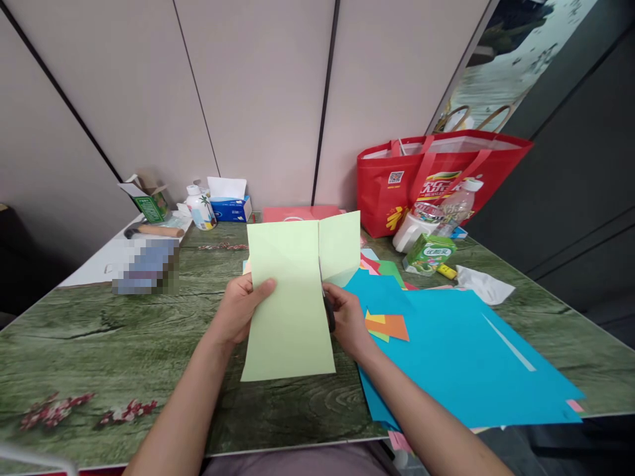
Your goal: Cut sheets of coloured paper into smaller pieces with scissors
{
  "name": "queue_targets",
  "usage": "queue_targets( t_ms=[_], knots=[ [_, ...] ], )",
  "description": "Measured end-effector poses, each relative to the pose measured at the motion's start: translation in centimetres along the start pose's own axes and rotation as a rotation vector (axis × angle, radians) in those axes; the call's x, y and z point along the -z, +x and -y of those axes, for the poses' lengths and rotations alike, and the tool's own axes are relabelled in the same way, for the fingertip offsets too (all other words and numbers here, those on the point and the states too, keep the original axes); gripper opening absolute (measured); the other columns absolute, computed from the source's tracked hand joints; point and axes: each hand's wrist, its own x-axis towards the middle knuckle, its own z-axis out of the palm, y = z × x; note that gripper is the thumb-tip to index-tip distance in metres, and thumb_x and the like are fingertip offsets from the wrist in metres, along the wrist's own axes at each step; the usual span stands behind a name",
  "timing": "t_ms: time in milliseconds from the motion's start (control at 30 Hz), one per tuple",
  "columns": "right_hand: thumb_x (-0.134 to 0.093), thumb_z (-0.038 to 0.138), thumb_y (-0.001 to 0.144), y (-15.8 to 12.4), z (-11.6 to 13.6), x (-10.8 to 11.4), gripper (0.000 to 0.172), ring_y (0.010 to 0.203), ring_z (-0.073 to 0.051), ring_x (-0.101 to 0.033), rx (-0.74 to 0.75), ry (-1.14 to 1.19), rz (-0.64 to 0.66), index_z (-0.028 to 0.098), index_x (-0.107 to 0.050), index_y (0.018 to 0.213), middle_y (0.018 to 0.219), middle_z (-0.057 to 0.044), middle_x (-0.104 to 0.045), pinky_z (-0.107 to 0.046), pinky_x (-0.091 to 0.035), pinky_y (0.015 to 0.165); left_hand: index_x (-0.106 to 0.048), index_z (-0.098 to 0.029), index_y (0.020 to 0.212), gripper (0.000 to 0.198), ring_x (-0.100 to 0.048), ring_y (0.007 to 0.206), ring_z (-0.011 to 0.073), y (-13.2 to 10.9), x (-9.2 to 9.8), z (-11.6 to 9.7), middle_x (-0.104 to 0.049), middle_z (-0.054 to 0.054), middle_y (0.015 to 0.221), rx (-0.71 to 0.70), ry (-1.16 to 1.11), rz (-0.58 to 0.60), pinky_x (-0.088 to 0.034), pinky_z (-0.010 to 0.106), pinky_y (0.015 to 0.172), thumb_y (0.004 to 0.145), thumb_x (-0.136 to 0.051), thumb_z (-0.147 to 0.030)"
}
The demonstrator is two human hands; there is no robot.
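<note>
I hold a pale green sheet of paper upright above the green wood-pattern table. My left hand pinches its left edge, thumb on the front. My right hand is closed on dark-handled scissors at the sheet's right side. A cut runs down from the top edge, and the narrow right-hand strip leans away from the rest of the sheet.
Large blue sheets with small orange and yellow scraps lie to the right. Behind stand a red shopping bag, a green carton, a plastic bottle, a tissue box and a small white bottle.
</note>
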Motion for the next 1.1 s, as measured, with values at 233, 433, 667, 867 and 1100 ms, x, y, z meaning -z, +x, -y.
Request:
queue_targets(
  t_ms=[233, 433, 667, 867, 1100],
  knots=[
    [-0.059, 0.047, 0.074, -0.2, 0.1, 1.1, 0.030, 0.055, -0.012, -0.051, -0.058, 0.080, 0.111, 0.021, -0.055, 0.088, 0.063, 0.001, -0.054, -0.024, -0.043, 0.050, -0.065, -0.014, 0.080, 0.026, -0.065, 0.058, 0.0174, 1.0, -0.1, 0.6, -0.072, 0.004, 0.070, -0.207, -0.076, -0.268, -0.051, 0.027, 0.054, 0.061, -0.073, -0.029],
    [-0.073, 0.040, 0.059, 0.0, -0.4, 1.0, 0.044, 0.056, -0.012, -0.050, -0.098, 0.128, 0.057, 0.021, -0.054, 0.093, 0.068, 0.002, -0.053, -0.024, -0.042, 0.049, -0.065, -0.015, 0.082, 0.024, -0.066, 0.071, 0.0167, 1.6, -0.8, 1.3, -0.072, 0.003, 0.080, -0.404, -0.153, -0.419, -0.050, 0.025, 0.062, 0.063, -0.072, -0.028],
    [-0.068, 0.028, 0.066, 1.0, -0.2, 2.6, 0.031, 0.053, -0.009, -0.043, 0.091, -0.037, -0.288, 0.021, -0.056, 0.094, 0.061, 0.006, -0.043, -0.023, -0.038, 0.052, -0.066, -0.013, 0.085, 0.026, -0.066, 0.069, 0.0180, 0.8, 0.0, 0.3, -0.072, 0.007, 0.080, -0.127, -0.159, -0.086, -0.053, 0.024, 0.059, 0.065, -0.070, -0.030],
    [-0.065, 0.026, 0.068, 1.5, 0.4, 3.4, 0.027, 0.054, -0.011, -0.046, 0.161, -0.104, -0.344, 0.022, -0.057, 0.093, 0.060, 0.006, -0.043, -0.025, -0.037, 0.052, -0.062, -0.019, 0.100, 0.035, -0.065, 0.059, 0.0187, 0.3, 0.1, 0.7, -0.070, 0.006, 0.085, 0.005, -0.055, 0.099, -0.053, 0.025, 0.041, 0.068, -0.068, -0.029],
    [-0.064, 0.024, 0.070, 1.4, 0.0, 3.4, 0.030, 0.076, -0.016, -0.053, 0.290, -0.329, -0.408, 0.020, -0.055, 0.099, 0.083, -0.003, -0.056, -0.029, -0.044, 0.067, -0.059, -0.019, 0.107, 0.042, -0.064, 0.075, 0.0176, 0.1, -1.9, 1.3, -0.066, 0.005, 0.102, -0.040, -0.066, 0.052, -0.057, 0.025, 0.047, 0.066, -0.069, -0.020]
  ],
)
